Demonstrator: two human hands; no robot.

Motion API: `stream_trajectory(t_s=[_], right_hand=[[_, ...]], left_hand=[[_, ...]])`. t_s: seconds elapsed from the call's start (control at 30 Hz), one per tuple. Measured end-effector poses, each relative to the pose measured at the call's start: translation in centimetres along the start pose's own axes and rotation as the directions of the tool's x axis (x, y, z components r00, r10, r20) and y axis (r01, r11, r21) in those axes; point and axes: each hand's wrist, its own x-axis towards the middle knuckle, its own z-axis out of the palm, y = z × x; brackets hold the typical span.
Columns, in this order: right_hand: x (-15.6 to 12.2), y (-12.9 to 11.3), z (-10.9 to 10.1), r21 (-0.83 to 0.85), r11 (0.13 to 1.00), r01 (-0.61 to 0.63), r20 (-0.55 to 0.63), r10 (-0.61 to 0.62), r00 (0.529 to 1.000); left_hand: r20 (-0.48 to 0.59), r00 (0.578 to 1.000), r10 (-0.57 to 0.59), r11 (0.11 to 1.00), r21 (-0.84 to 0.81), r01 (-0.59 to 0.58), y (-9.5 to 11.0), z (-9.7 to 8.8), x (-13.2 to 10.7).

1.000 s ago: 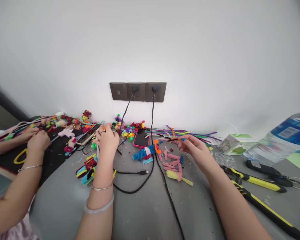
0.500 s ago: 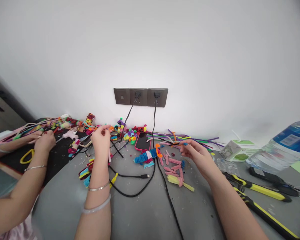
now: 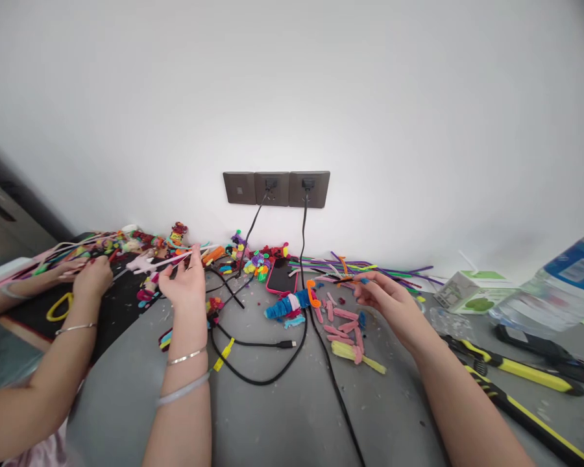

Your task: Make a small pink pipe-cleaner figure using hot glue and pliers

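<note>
My left hand [image 3: 185,282] is raised at centre left, palm turned up and fingers partly stretched. A pale pink pipe cleaner [image 3: 172,260] runs across between its thumb and fingers; the exact grip is hard to make out. On the other side, my right hand [image 3: 380,293] pinches a thin dark strip with some orange on it [image 3: 344,280] in its fingertips. Between the hands lies a blue pipe-cleaner figure [image 3: 283,305] with a white band, an orange curl [image 3: 313,293] at its right end. Pink pipe-cleaner pieces [image 3: 346,326] and a yellow bundle [image 3: 346,351] lie below my right hand.
Black cables [image 3: 292,363] cross the grey table from wall sockets [image 3: 276,189]. A phone [image 3: 282,275], loose pipe cleaners [image 3: 389,271] and small figures [image 3: 257,263] lie along the wall. Pliers [image 3: 525,373], a drink carton [image 3: 472,292] and a bottle [image 3: 559,285] stand right. Another person's hands [image 3: 92,275] work at left.
My left hand has turned from a closed fist to palm up with fingers extended, and the pale pipe cleaner now stretches across it. My right hand keeps its pinch. The view has shifted slightly.
</note>
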Motion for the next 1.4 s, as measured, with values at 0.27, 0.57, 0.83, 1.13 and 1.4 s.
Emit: stream_trajectory(t_s=[0.27,0.57,0.83,1.13,1.4], right_hand=[[0.0,0.1,-0.1,-0.023,1.000,-0.008,0.027,0.009,1.000],[0.0,0.0,-0.1,-0.027,0.999,0.019,0.019,-0.019,1.000],[0.5,0.9,-0.3,-0.252,0.962,0.108,0.006,-0.110,0.994],[0.6,0.8,-0.5,-0.349,0.931,0.109,0.000,-0.116,0.993],[0.5,0.7,-0.4,-0.348,0.931,0.114,-0.006,-0.124,0.992]], left_hand=[[-0.019,0.999,0.029,0.980,0.199,-0.025,-1.1,1.0,-0.5],[0.628,0.773,-0.091,0.950,0.289,-0.122,-4.6,5.1,-6.9],[0.818,0.072,-0.570,0.515,0.425,-0.744,-10.0,5.3,-14.5],[0.756,-0.118,-0.643,0.568,0.368,-0.736,-10.4,5.3,-14.7],[0.649,-0.248,-0.719,0.573,0.352,-0.740,-10.5,5.3,-15.1]])
